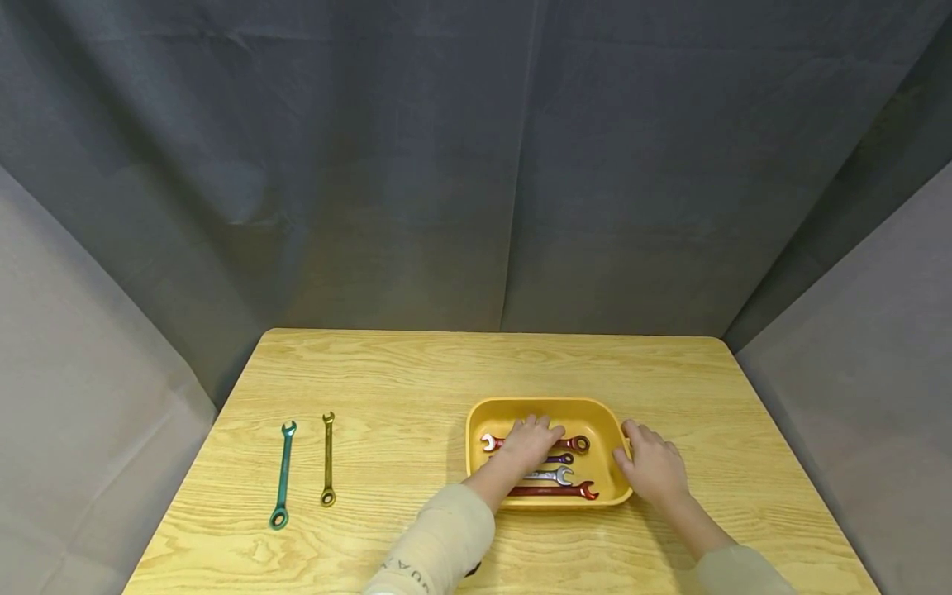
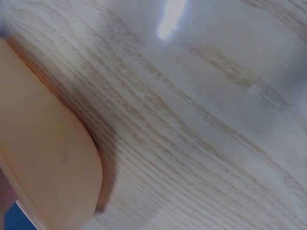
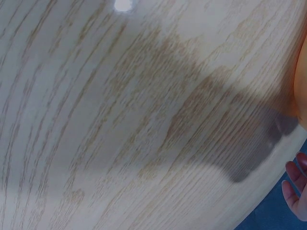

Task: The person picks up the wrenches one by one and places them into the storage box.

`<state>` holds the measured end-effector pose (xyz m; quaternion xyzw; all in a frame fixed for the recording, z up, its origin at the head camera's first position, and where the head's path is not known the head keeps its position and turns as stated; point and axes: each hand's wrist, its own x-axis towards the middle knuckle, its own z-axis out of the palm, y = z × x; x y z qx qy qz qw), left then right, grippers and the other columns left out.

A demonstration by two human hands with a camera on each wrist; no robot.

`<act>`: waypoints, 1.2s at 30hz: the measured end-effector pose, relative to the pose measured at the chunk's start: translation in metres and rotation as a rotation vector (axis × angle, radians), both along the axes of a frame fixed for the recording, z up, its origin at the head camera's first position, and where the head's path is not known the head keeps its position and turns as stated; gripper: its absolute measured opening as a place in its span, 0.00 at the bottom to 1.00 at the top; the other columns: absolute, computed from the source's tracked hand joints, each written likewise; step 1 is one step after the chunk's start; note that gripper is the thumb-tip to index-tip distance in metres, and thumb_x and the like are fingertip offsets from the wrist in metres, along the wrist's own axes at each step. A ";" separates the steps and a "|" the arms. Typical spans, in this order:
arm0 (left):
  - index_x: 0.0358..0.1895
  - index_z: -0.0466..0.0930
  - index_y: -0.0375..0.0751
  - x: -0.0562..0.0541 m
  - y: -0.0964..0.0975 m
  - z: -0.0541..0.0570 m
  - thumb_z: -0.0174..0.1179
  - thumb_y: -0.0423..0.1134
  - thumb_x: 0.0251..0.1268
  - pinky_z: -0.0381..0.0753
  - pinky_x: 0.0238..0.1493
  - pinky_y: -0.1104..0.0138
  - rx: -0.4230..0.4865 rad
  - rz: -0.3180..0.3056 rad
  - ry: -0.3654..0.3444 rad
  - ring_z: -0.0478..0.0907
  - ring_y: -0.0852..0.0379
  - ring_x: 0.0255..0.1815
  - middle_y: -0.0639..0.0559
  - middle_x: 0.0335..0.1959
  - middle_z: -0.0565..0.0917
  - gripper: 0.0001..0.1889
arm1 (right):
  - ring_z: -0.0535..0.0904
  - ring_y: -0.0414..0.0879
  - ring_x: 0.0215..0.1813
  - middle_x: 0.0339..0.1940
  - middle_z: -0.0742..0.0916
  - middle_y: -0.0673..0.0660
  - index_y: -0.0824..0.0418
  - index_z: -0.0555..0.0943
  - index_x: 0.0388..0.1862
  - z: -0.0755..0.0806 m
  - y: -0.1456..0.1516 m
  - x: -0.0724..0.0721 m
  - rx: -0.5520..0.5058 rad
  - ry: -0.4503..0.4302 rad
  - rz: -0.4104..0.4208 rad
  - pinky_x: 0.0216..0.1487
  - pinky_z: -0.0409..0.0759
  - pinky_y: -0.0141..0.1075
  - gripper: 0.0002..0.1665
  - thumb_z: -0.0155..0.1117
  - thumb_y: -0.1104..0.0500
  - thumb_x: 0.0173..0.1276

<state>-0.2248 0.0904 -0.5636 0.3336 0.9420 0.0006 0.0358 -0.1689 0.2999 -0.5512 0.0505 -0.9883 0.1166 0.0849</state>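
Observation:
My left hand (image 1: pixel 526 446) reaches into a yellow tray (image 1: pixel 476 430), its fingers bent over the middle of a bright red combination wrench (image 1: pixel 576 445) that it grips from above. Both ends of that wrench show on either side of the hand. Nearer me in the tray lie a purple wrench (image 1: pixel 565 459), a silver wrench (image 1: pixel 561 475) and a dark red wrench (image 1: pixel 554 491), partly covered by my left hand and wrist. At the tray's right end, my right hand (image 1: pixel 656 467) holds the rim, thumb at the inner side. The left wrist view catches the tray's outer wall (image 2: pixel 53 139).
On the left of the wooden table (image 1: pixel 402 372) lie a green wrench (image 1: pixel 284 475) and a brass-coloured wrench (image 1: pixel 328 459), both lengthwise with ring ends toward me. Dark grey cloth (image 1: pixel 387 165) hangs behind the table, with lighter panels at both sides.

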 end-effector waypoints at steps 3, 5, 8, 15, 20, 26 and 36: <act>0.57 0.70 0.59 0.000 -0.001 0.000 0.55 0.34 0.61 0.73 0.55 0.58 0.000 0.001 -0.021 0.69 0.51 0.58 0.53 0.56 0.73 0.22 | 0.77 0.56 0.39 0.38 0.81 0.58 0.61 0.71 0.45 0.000 0.000 0.000 0.001 0.002 0.002 0.36 0.74 0.50 0.15 0.55 0.55 0.61; 0.57 0.70 0.59 0.000 -0.001 -0.001 0.55 0.34 0.61 0.73 0.55 0.58 -0.001 0.001 -0.032 0.69 0.52 0.57 0.53 0.55 0.73 0.22 | 0.77 0.55 0.39 0.38 0.81 0.58 0.61 0.71 0.45 0.000 0.000 0.000 0.002 0.002 0.002 0.35 0.74 0.50 0.15 0.55 0.55 0.61; 0.57 0.70 0.59 -0.001 -0.001 -0.002 0.57 0.33 0.59 0.73 0.55 0.59 0.010 0.007 -0.053 0.70 0.52 0.57 0.53 0.55 0.73 0.23 | 0.77 0.55 0.38 0.38 0.81 0.58 0.61 0.70 0.45 0.000 0.000 0.001 0.004 0.000 0.002 0.35 0.73 0.50 0.15 0.55 0.55 0.61; 0.53 0.73 0.57 -0.003 -0.001 0.000 0.60 0.34 0.56 0.72 0.56 0.58 0.047 0.014 -0.107 0.70 0.51 0.56 0.53 0.52 0.75 0.22 | 0.77 0.55 0.38 0.37 0.81 0.58 0.61 0.70 0.45 -0.001 0.000 0.000 0.005 0.002 0.000 0.35 0.73 0.50 0.16 0.55 0.55 0.61; 0.49 0.74 0.57 -0.004 -0.002 0.002 0.60 0.34 0.56 0.73 0.54 0.59 0.050 0.007 -0.117 0.72 0.52 0.54 0.54 0.48 0.76 0.18 | 0.77 0.55 0.39 0.38 0.81 0.58 0.61 0.70 0.46 -0.001 0.000 0.000 0.006 -0.003 -0.001 0.35 0.73 0.50 0.16 0.55 0.55 0.62; 0.48 0.75 0.57 -0.005 -0.002 0.002 0.60 0.34 0.56 0.74 0.52 0.61 0.046 -0.004 -0.120 0.73 0.53 0.51 0.54 0.46 0.77 0.17 | 0.77 0.55 0.40 0.38 0.81 0.58 0.60 0.70 0.46 -0.002 0.000 0.000 0.004 0.006 -0.004 0.36 0.73 0.50 0.16 0.55 0.54 0.61; 0.49 0.76 0.57 -0.006 -0.002 0.004 0.59 0.33 0.56 0.74 0.53 0.62 0.056 -0.019 -0.148 0.73 0.55 0.51 0.56 0.46 0.77 0.18 | 0.77 0.55 0.39 0.38 0.81 0.58 0.61 0.70 0.46 -0.001 0.000 0.000 0.003 -0.009 -0.002 0.35 0.73 0.50 0.16 0.55 0.55 0.62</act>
